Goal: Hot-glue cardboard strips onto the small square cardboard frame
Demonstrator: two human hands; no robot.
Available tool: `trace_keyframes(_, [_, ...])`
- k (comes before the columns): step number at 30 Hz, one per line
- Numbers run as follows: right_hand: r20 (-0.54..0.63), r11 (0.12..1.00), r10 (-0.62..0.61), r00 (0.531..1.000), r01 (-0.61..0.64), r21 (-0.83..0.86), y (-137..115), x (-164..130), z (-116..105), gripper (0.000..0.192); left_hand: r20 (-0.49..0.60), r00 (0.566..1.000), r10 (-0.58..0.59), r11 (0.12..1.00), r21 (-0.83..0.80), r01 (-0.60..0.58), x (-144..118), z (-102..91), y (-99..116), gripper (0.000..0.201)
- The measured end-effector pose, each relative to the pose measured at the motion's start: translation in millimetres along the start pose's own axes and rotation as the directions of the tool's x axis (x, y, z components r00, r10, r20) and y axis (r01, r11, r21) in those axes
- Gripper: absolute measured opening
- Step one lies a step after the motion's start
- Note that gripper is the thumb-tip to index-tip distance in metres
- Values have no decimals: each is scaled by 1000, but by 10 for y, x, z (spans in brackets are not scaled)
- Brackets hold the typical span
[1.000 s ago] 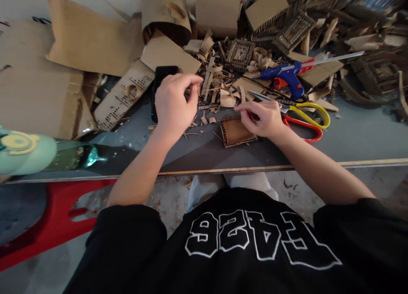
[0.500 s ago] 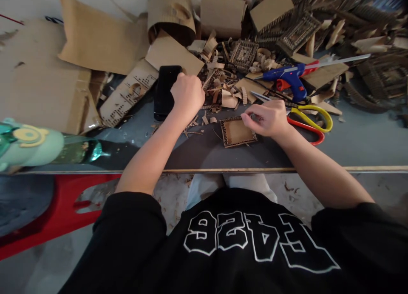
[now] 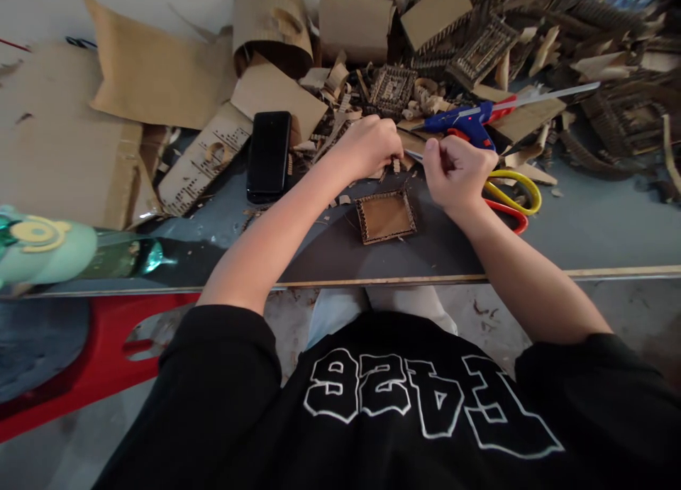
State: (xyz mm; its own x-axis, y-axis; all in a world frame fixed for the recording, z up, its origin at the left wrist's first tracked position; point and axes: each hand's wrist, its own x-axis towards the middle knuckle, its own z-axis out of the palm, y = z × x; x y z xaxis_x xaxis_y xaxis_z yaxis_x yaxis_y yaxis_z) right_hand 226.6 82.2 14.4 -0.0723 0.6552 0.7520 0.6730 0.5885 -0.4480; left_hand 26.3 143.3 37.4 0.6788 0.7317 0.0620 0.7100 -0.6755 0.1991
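A small cardboard tray (image 3: 386, 217) with corrugated walls lies on the dark table just ahead of me. Both hands hover just beyond it, fingertips nearly touching. My left hand (image 3: 369, 146) is curled shut, seemingly pinching a small cardboard scrap out of the scrap pile (image 3: 340, 121). My right hand (image 3: 457, 169) is balled in a fist over the scissors (image 3: 511, 192), which have yellow and red handles; anything in this fist is hidden. A blue and red glue gun (image 3: 468, 118) lies just behind my right hand.
A black phone (image 3: 269, 155) lies left of my left hand. Large cardboard sheets (image 3: 154, 71) and woven cardboard pieces (image 3: 482, 50) crowd the back of the table. A green glass bottle (image 3: 122, 257) lies along the table's front edge (image 3: 611, 271) at the left. A red stool (image 3: 101, 362) stands below.
My left hand has moved right from beside the phone toward my right hand. My right hand has lifted off the tray's edge and closed into a fist.
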Motion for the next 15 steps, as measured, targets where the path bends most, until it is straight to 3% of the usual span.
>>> trace_keyframes(2, [16, 1000, 5, 1000, -5, -24, -19, 2, 4, 68, -13, 1000, 7, 1000, -3, -7, -6, -12, -10, 33])
trace_keyframes(6, [34, 1000, 8, 999, -7, -7, 4, -23, 9, 68, -56, 998, -13, 998, -65, 10, -233, -237, 141, 28])
trace_keyframes(8, [52, 1000, 19, 998, -20, 24, 37, -29, 3, 66, -114, 988, -103, 980, -184, 81, -425, -350, 258, 24])
trace_keyframes(10, [144, 998, 2, 990, -10, 55, 61, -17, -10, 59, -134, 970, -205, 939, -305, 156, -622, -407, 368, 22])
trace_keyframes(12, [299, 993, -85, 950, 57, 101, 64, 10, -20, 47, -116, 963, -244, 915, -355, 189, -771, -391, 445, 19])
trace_keyframes(15, [488, 972, -227, 843, 168, 162, 49, 48, -18, 31, -106, 967, -230, 921, -346, 181, -857, -265, 466, 15])
